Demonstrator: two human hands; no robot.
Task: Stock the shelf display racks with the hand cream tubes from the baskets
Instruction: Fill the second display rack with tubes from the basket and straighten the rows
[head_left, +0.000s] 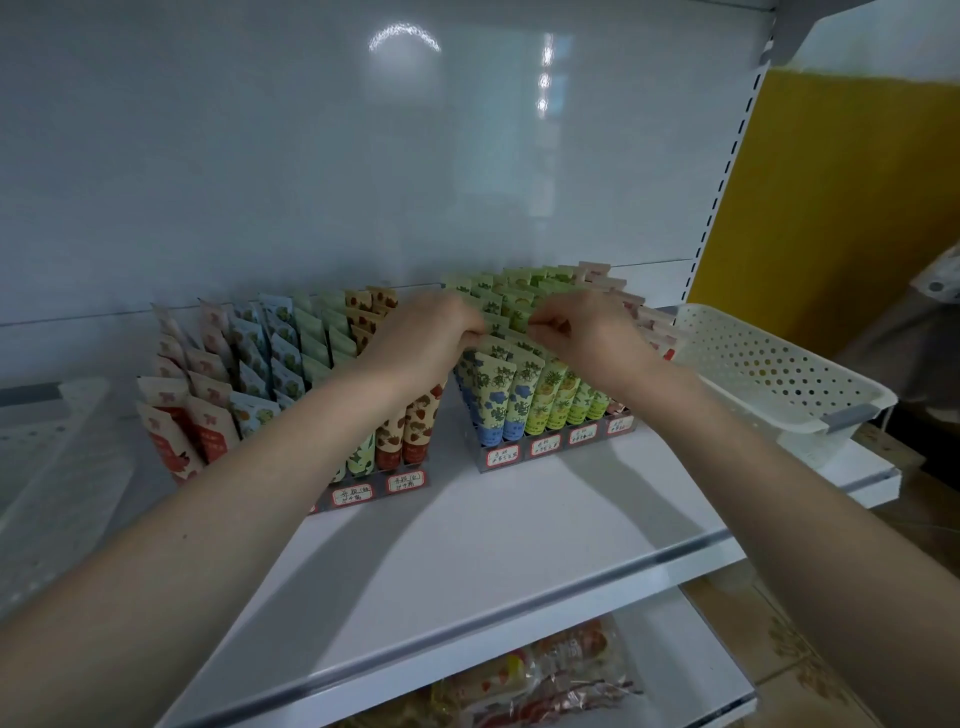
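Two display racks stand on the white shelf (519, 519). The left rack (379, 491) holds rows of red, blue, green and brown hand cream tubes. The right rack (556, 447) holds blue-flowered, green and pink tubes. My left hand (431, 338) and my right hand (587, 332) meet over the middle rows of the right rack, and both pinch the top edge of a green tube (506, 325) standing there. My left forearm hides part of the left rack's front.
A white perforated basket (779, 374) sits on the shelf at the right, beside the right rack. Another perforated basket (47, 447) lies blurred at the far left. Packaged snacks (545, 675) lie on the lower shelf. A yellow wall is behind on the right.
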